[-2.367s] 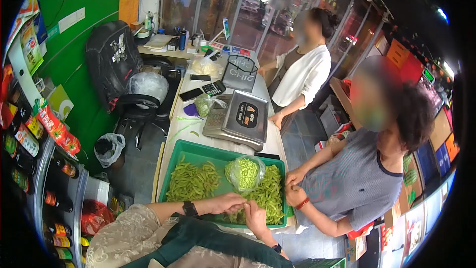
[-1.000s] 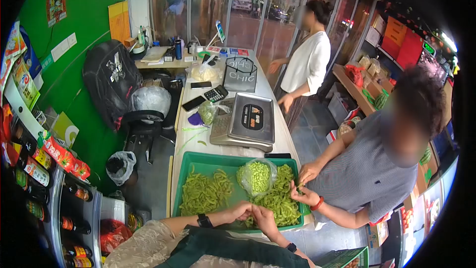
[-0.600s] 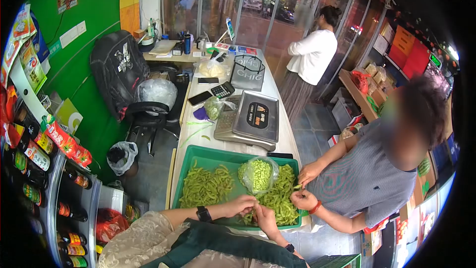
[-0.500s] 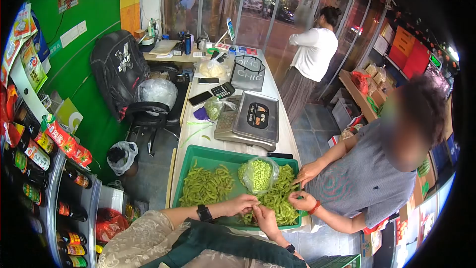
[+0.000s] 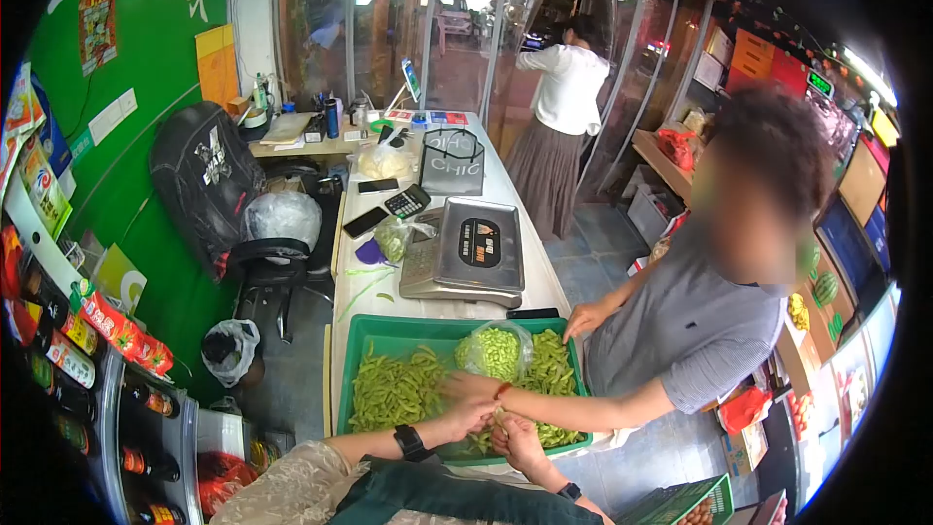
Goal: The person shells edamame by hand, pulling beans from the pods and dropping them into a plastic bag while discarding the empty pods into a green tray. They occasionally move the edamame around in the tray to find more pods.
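Observation:
Over the front edge of a green tray (image 5: 364,331), my left hand (image 5: 470,418) and my right hand (image 5: 519,440) meet with fingers pinched together. Whatever lies between the fingertips is too small to make out. Green soybean pods (image 5: 394,391) are heaped on the tray's left side, and more pods (image 5: 552,369) lie at the right. Between the heaps stands a clear plastic bag of shelled green beans (image 5: 494,354). A co-worker's forearm (image 5: 573,412) crosses just beyond my hands, its blurred hand (image 5: 471,386) reaching toward the left heap.
Behind the tray sits a weighing scale (image 5: 476,248), with a phone (image 5: 366,223), a calculator (image 5: 407,200) and a grey bag (image 5: 452,163). The co-worker (image 5: 680,331) stands at the right. Another person (image 5: 569,102) is by the plastic door curtain. Bottles (image 5: 146,399) line the left shelves.
The co-worker's red-banded arm has swung left across the tray; their other hand now rests at its right rim. The person by the curtain has an arm raised to it. My hands remain together.

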Demonstrator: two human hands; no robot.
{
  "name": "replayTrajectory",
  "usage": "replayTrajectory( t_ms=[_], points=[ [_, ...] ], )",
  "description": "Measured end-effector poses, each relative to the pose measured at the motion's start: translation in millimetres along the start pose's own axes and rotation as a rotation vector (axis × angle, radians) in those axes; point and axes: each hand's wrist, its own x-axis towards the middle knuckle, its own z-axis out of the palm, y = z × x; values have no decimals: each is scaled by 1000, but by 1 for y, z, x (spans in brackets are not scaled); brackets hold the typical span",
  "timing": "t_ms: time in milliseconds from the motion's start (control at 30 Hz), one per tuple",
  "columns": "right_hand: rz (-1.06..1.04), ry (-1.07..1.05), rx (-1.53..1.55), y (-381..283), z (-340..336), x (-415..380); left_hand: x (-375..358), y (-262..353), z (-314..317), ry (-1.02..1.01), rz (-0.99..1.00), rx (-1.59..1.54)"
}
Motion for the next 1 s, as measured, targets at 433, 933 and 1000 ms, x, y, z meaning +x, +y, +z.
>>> replayTrajectory(
  t_ms=[433,933,1000],
  points=[
    [116,93,47,10,-38,-19,13,-35,-30,-114,93,716],
    [-390,27,-887,-19,26,-37,-34,14,-17,-434,-53,20],
    [-482,73,-1157,-25,35,-39,-35,13,-20,-494,-39,29]
  ],
)
